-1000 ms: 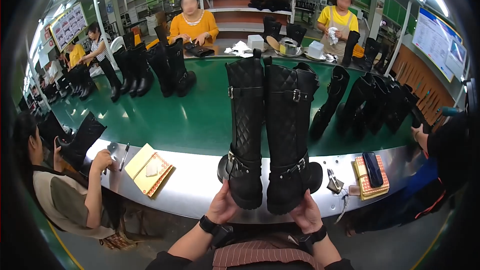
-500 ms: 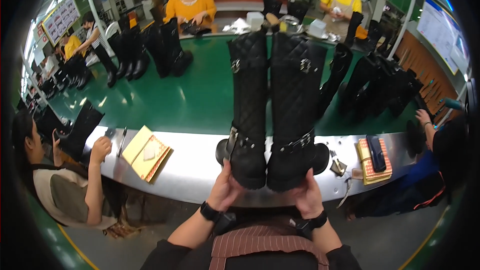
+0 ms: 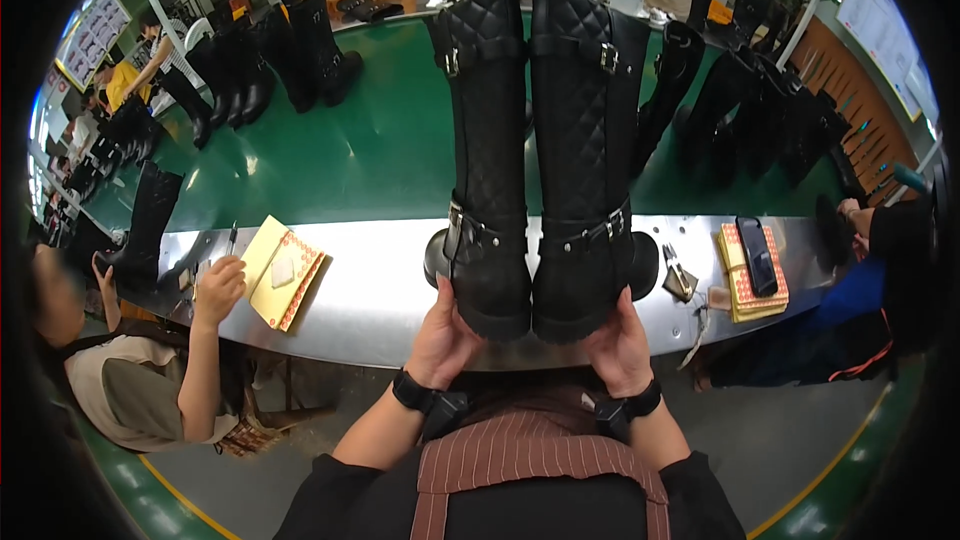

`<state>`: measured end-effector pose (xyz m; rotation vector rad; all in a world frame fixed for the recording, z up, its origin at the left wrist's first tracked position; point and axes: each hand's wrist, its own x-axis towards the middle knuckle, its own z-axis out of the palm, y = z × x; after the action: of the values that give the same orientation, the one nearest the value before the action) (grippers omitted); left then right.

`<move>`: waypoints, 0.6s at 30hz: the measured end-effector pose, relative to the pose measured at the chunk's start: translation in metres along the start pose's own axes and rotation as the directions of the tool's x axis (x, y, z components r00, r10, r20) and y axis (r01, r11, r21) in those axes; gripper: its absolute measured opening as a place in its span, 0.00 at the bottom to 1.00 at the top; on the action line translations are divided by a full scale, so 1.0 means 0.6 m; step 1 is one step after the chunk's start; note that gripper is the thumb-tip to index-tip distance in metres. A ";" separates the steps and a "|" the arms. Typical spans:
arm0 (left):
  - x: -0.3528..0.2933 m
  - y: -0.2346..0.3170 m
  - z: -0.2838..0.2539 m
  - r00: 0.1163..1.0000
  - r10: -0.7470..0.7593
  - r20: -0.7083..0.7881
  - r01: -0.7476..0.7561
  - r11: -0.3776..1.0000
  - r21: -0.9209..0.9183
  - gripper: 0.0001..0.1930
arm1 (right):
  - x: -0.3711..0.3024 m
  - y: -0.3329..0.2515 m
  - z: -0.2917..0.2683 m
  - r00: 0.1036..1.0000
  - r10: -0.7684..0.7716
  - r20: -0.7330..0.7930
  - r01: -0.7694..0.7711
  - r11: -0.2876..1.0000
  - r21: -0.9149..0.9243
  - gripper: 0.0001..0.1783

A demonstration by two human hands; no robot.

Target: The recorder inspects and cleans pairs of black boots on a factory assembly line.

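Two tall black boots with quilted shafts and silver buckled straps stand upright side by side before me, heels toward me. My left hand (image 3: pixel 440 344) grips the left boot (image 3: pixel 490 155) low at its heel, thumb up along the side and fingers under the sole. In the same way my right hand (image 3: pixel 618 348) is closed on the right boot (image 3: pixel 580 160). Both toes point outward and away. The boots are held over the near metal strip (image 3: pixel 375 285) of the workbench; their soles hide most of my fingers.
Yellow paper packets (image 3: pixel 284 272) lie left on the metal. At right are a phone (image 3: pixel 757 255) on another stack (image 3: pixel 733 245) and a small tool (image 3: pixel 679 275). Black boots (image 3: pixel 315 50) line the green belt (image 3: pixel 390 130). Co-workers sit at left and right; others work across.
The whole scene has shifted upward in the picture, and the boots look sharper. Both hands keep their hold at the heels. The left co-worker's raised hand is now nearer the yellow packets.
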<state>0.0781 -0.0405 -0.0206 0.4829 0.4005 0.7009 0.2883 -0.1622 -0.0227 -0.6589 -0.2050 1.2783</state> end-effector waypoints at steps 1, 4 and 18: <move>0.001 0.000 -0.001 1.000 -0.014 0.016 0.014 1.000 -0.011 0.37 | 0.001 0.000 -0.003 0.996 -0.030 0.080 0.030 1.000 -0.001 0.31; 0.003 -0.002 -0.007 0.999 -0.045 0.020 0.046 0.999 -0.004 0.38 | 0.001 0.000 -0.014 0.992 -0.013 0.128 0.012 1.000 0.008 0.31; 0.009 -0.011 -0.026 0.893 -0.107 0.436 0.338 0.800 -0.495 0.30 | 0.012 -0.016 -0.003 0.873 -0.383 0.302 0.449 0.390 -0.804 0.70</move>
<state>0.0774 -0.0370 -0.0379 -0.0026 -0.1364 0.4378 0.2995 -0.1573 -0.0204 -1.3257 -1.0731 0.6080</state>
